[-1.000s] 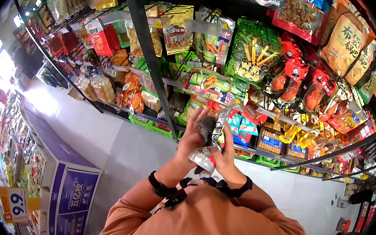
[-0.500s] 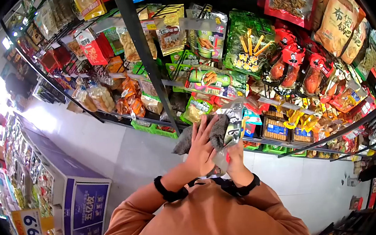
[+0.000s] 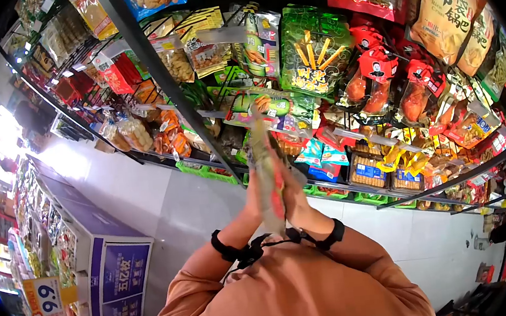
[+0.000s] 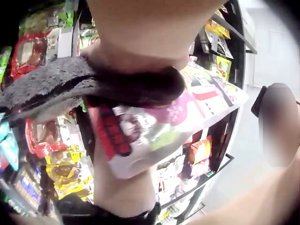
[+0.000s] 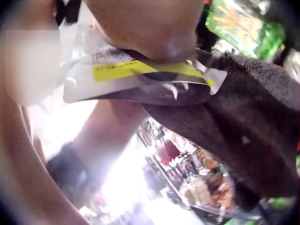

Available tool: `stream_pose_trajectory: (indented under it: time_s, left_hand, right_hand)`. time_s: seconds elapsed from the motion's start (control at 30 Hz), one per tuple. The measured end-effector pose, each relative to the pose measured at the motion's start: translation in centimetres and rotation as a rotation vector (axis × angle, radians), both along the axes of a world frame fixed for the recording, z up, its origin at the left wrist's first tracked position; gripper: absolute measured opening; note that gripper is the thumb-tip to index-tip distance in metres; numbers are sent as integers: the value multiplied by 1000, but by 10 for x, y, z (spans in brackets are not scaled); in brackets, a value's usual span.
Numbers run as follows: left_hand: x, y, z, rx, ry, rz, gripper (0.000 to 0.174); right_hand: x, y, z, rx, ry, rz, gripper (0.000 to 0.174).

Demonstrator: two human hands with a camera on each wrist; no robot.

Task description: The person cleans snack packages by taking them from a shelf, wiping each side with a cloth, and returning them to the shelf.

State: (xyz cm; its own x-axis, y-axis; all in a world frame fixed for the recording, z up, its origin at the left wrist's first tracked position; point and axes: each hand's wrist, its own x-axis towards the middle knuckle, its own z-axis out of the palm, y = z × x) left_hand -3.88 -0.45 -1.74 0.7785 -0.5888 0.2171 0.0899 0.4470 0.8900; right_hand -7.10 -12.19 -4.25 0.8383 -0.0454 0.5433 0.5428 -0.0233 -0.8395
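Note:
A blurred packet (image 3: 268, 175) stands edge-on between my left hand (image 3: 252, 196) and right hand (image 3: 296, 197), low in front of the shelves. The hands face each other and press its two sides; the right fingers look straight, the left ones are mostly hidden. Dark grey fuzzy cloth (image 4: 47, 84) lies against the left hand (image 4: 140, 37) in the left wrist view, above the packet's white, pink and red face (image 4: 140, 136). The right wrist view shows the packet's clear and yellow side (image 5: 122, 70) under the right hand (image 5: 150, 28), with the cloth (image 5: 253, 117) alongside.
Snack shelves carry a green bag (image 3: 316, 57), red-topped packs (image 3: 376, 76) and biscuit trays (image 3: 368, 171). A black shelf post (image 3: 163, 75) slants just left of the hands. At the left stands a purple-sided display (image 3: 117, 268) with a 9.9 sign (image 3: 47, 299).
The packet has turned edge-on to the head view. My left hand, which was spread over the grey cloth, has turned to face my right hand. The shelves have shifted left in the head view.

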Motion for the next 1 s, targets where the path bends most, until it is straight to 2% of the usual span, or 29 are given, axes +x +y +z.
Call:
stream_pose_trajectory:
  time_s: [0.03, 0.07, 0.13, 0.17, 0.2, 0.27, 0.3, 0.33, 0.43, 0.47, 0.53, 0.63, 0.73, 0.87, 0.93, 1.0]
  left_hand:
    - [-17, -8, 75, 62, 496, 72, 64]
    - [-14, -7, 65, 59, 498, 80, 64]
    - [-3, 5, 15, -31, 69, -51, 65]
    - [5, 6, -15, -10, 50, -23, 62]
    - [5, 5, -19, 4, 50, -23, 62]
    - [9, 4, -23, 161, -269, 103, 58]
    - [6, 8, -16, 143, -285, 68, 68]
    - [1, 10, -6, 118, -378, 158, 58]
    - [23, 13, 5, 293, -433, 187, 63]
    - [17, 22, 12, -73, -66, 100, 63]
    - [24, 40, 2, -72, -211, 229, 60]
    - [23, 65, -5, 40, -239, 279, 62]
    - [22, 95, -13, 204, -294, 350, 63]
    - [22, 130, -35, 280, -273, 395, 64]
    - [17, 128, -6, 220, -191, 406, 59]
    - [12, 131, 7, -142, 38, 192, 56]
  right_hand:
    - [-3, -1, 17, -145, -52, -85, 72]
    - [-1, 0, 22, -146, -51, -76, 72]
    - [1, 7, 26, 60, -46, 18, 73]
    - [0, 8, 29, 82, -25, 3, 74]
    - [1, 14, 28, 96, -25, 3, 74]
    - [11, 31, 26, 414, 39, -71, 74]
    - [18, 37, 29, 547, 126, -47, 75]
    - [23, 40, 33, 573, 80, 2, 76]
    - [30, 51, 50, 331, -112, 15, 69]
    - [34, 55, 52, 196, -178, 12, 67]
    - [37, 70, 46, -3, -222, -11, 67]
    - [39, 100, 35, 121, -152, 58, 68]
    - [39, 112, 35, 81, -125, 126, 68]
    - [37, 135, 24, -16, -32, 16, 66]
    - [37, 142, 25, -93, 6, -73, 62]
    - [35, 144, 33, -24, 79, -124, 58]
